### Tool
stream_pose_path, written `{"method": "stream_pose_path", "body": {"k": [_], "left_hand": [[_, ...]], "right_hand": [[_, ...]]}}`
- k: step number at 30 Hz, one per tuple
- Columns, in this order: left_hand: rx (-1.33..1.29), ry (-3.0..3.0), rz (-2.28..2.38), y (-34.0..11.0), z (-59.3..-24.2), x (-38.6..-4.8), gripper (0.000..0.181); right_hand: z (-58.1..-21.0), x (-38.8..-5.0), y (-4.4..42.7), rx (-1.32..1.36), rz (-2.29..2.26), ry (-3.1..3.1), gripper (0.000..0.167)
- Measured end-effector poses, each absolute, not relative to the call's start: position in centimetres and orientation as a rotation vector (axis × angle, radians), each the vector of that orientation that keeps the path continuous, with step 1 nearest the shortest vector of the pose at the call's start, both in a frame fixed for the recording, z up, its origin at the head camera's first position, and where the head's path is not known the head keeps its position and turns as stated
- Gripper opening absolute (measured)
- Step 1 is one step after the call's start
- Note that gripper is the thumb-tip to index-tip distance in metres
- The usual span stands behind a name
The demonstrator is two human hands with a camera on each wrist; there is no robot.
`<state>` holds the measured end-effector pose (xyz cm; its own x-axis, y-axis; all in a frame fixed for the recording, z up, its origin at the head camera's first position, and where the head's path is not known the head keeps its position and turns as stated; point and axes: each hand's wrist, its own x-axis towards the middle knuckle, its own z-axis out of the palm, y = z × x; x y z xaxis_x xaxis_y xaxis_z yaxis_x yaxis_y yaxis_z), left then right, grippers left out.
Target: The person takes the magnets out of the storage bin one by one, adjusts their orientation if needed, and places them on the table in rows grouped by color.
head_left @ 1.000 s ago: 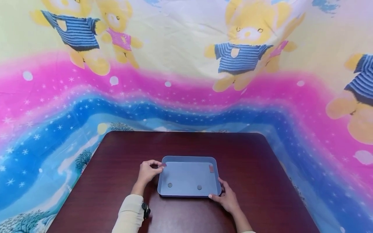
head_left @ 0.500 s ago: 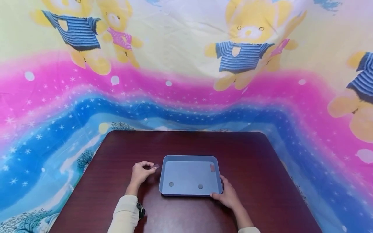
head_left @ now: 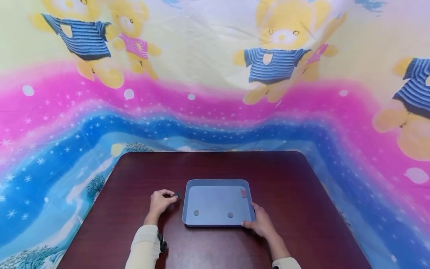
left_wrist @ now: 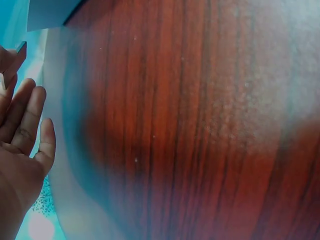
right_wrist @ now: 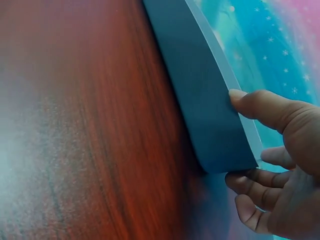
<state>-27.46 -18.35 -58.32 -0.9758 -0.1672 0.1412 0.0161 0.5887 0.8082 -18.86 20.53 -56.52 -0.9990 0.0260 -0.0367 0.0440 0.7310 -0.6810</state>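
My left hand [head_left: 159, 203] is just left of the blue-grey tray [head_left: 185, 209], apart from it. Thumb and fingertips pinch a small thin flat piece [head_left: 177, 194], dark in the head view; the left wrist view shows the flat piece [left_wrist: 15, 65] as brownish with a dark end. Its exact kind is unclear. At the tray's near right corner, my right hand [head_left: 263, 223] grips the wall, thumb on the rim [right_wrist: 242, 112] and fingers around the corner. Inside lie two round grey discs [head_left: 196, 213], near the front, and a reddish-brown rectangular piece [head_left: 243, 193] against the right wall.
The tray stands on a dark red-brown wooden table [head_left: 215, 164] with rounded far corners. A printed cloth [head_left: 215, 123] with bears hangs around the table's back and sides.
My left hand has drawn the flat piece from over the tray's left rim out to the left, and the piece now looks darker and turned. The right hand keeps its grip on the corner.
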Motion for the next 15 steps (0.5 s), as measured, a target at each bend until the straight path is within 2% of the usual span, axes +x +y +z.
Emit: {"method": "stream_pose_path", "body": {"k": [15], "left_hand": [[0.028, -2.725, -1.169, -18.08, -59.34, -28.52, 0.013]], "right_hand": [[-56.2, -19.2, 20.36, 0.045, -1.092, 2.909, 0.09]]}}
